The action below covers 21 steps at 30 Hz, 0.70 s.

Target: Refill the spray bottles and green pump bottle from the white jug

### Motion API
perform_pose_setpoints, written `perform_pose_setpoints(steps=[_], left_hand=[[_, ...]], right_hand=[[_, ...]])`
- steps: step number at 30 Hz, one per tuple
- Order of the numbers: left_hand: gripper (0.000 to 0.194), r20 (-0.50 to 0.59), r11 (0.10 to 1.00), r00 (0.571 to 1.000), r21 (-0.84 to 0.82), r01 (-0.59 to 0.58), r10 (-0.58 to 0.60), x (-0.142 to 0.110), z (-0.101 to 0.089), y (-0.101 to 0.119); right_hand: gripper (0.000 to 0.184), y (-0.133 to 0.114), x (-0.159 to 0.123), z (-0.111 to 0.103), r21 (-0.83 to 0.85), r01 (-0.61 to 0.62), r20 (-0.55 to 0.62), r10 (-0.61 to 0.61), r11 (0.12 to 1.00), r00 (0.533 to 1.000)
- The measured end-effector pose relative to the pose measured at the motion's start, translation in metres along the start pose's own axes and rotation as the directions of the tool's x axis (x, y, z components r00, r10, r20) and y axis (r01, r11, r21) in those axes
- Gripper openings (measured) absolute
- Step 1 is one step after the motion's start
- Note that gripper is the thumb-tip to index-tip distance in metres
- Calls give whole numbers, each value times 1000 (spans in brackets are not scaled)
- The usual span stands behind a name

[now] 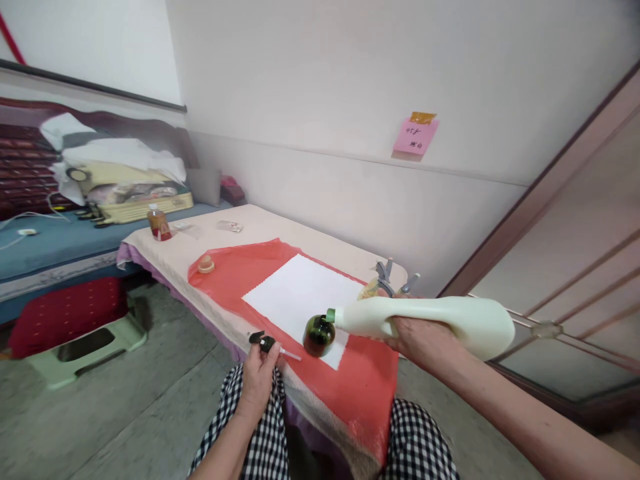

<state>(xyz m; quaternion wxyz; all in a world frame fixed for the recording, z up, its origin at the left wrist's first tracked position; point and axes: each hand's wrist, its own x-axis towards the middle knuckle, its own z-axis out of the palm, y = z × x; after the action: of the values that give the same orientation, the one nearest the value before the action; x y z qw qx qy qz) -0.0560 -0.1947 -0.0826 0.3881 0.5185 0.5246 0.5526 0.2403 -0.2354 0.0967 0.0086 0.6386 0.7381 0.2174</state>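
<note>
My right hand (417, 340) grips a large pale green jug (465, 323) by its handle. The jug lies tilted almost flat, its green mouth (331, 315) at the opening of a dark green bottle (319, 337). That bottle stands on a white sheet of paper (285, 293) with scalloped edges; whether liquid is flowing I cannot tell. Between the thumb and fingers of my left hand (259, 377) is a black pump head (265, 343), its clear dip tube pointing right, toward the bottle's base. Red plastic sheeting (235, 260) lies under the paper.
A round tan lid-like item (205, 265) rests on the red plastic. Grey-handled tools (387, 275) are behind the jug. Farther back stand a drink bottle (159, 223) and a clear packet (230, 227). A green stool (90, 353) with a red cover is left; the wall carries a pink note (415, 137).
</note>
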Motion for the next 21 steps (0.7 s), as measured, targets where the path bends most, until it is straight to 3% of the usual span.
perform_pose_setpoints(steps=[21], left_hand=[[39,4,1000,1000,-9,11,-11,0,1,-3]], right_hand=[[73,2,1,9,-4,-10,-3,10,1000,1000]])
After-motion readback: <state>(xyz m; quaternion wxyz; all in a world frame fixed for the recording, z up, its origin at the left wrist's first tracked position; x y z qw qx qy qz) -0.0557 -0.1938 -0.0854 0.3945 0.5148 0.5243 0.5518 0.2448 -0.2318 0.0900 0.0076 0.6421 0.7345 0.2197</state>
